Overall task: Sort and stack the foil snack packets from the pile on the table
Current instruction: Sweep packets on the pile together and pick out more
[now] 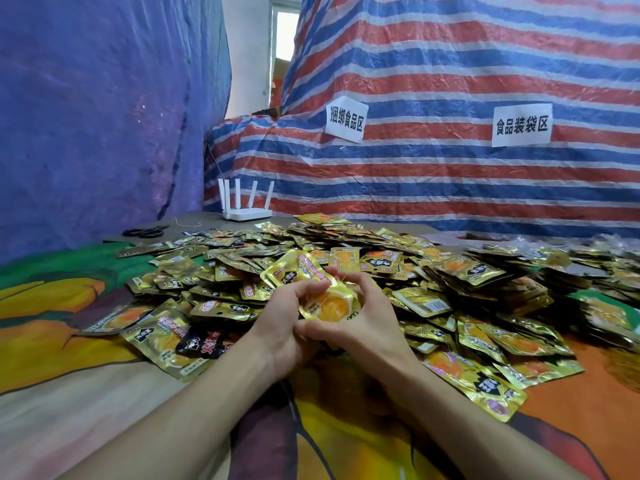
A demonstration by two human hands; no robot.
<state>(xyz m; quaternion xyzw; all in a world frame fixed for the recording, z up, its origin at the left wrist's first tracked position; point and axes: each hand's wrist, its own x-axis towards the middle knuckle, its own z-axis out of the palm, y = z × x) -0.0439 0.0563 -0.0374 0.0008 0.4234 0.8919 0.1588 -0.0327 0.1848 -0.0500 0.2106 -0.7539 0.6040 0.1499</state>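
A wide pile of gold foil snack packets (381, 258) covers the middle and right of the table. Both hands meet over its near edge. My left hand (287, 323) and my right hand (363, 320) hold a small bunch of gold packets (322, 292) between them, fingers curled round it. The top packet of the bunch tilts up and away, its red and black label showing. One black packet (204, 342) lies among the gold ones just left of my left wrist.
A colourful printed cloth (69, 323) covers the table. A white router (246, 202) with several antennas stands at the back, black scissors (143, 232) to its left. Striped tarpaulin with two paper signs (346, 119) rises behind; blue tarpaulin hangs at the left.
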